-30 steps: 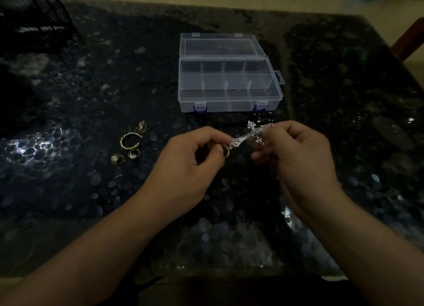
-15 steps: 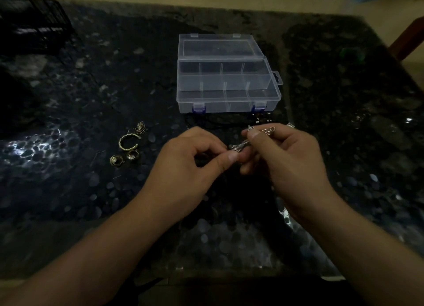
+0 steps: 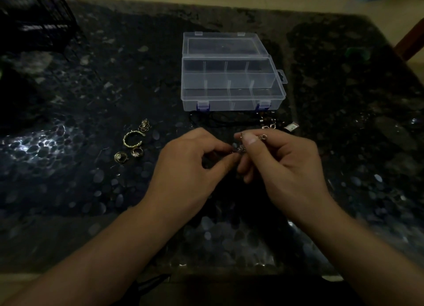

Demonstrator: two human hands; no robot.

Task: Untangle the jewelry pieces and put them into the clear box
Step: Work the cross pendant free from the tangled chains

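Both hands pinching a tangled silver chain just short of the clear box

The silver chain [image 3: 244, 147] is pinched between left hand [image 3: 195, 165] and right hand [image 3: 282, 165], near the open clear box [image 3: 231, 103] beyond; a hard tug could tighten the knot or drop it among the gold rings [image 3: 132, 145] left of the grip. No writing is legible.

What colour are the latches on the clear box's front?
Blue latches, on the clear box; head view.

The scene is being dimly lit; white glare is being thrown off the glossy desk [image 3: 34, 145] at left. Edges are being bent by wide-angle distortion, and corners are being softly blurred.
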